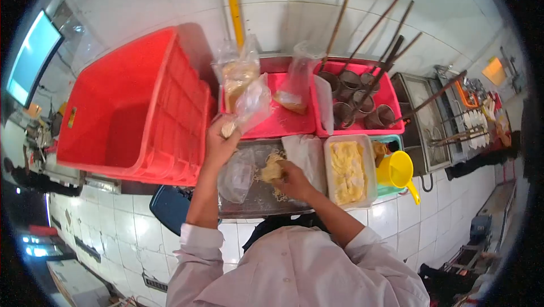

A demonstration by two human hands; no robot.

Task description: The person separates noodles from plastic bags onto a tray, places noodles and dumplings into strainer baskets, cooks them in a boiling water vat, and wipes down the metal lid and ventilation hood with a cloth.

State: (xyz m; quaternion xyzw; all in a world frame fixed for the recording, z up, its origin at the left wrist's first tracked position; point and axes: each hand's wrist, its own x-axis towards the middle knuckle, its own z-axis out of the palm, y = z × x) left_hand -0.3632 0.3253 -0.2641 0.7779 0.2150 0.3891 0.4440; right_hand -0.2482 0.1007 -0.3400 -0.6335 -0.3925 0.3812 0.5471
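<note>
Left hand (221, 140) clutching crinkly bag (253, 103) beside ribbed crate (180, 111), right hand (294, 181) curled round stringy noodles (270, 170), yellow jug (395, 170) far from crate

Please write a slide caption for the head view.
Left hand holding a plastic bag, right hand gripping noodle-like strands near a pink tray.

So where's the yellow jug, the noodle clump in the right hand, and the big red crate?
Yellow jug (395, 170): head view, on its body.
Noodle clump (271, 169): head view, on its middle.
Big red crate (180, 111): head view, on its outer side wall.
</note>
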